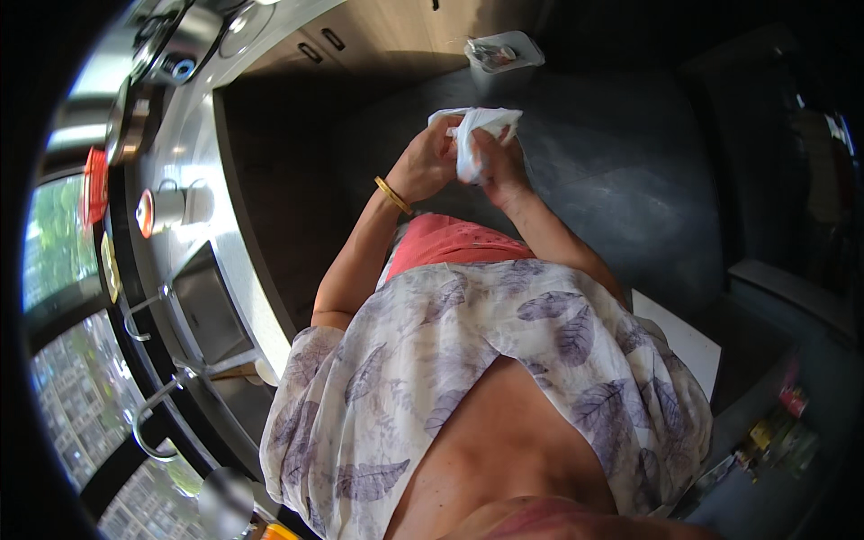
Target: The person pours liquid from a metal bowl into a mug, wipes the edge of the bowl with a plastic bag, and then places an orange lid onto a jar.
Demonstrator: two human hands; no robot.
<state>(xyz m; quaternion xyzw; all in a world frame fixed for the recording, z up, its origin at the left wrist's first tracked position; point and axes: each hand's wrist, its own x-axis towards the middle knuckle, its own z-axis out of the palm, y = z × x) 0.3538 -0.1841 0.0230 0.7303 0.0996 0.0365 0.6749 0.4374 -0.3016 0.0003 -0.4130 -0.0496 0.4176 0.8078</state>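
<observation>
A crumpled piece of thin white material (472, 155) is bunched up between my two hands, held out in front of my waist above the dark floor. Whether it is a plastic bag or a cloth, I cannot tell. My left hand (425, 158), with a gold bangle on its wrist, grips its left side. The fingers of my right hand (505, 172) are closed on the right side and partly covered by the folds. Below the hands shows a red garment (459, 239) under my leaf-print top.
A lidless grey bin (503, 81) with a plastic liner stands on the floor ahead, by wooden cabinets (364, 47). Along the left counter (250, 290) are a sink (209, 304) with curved taps (152, 418), a white lidded mug (158, 210), a red basket (94, 185) and a pot (185, 44).
</observation>
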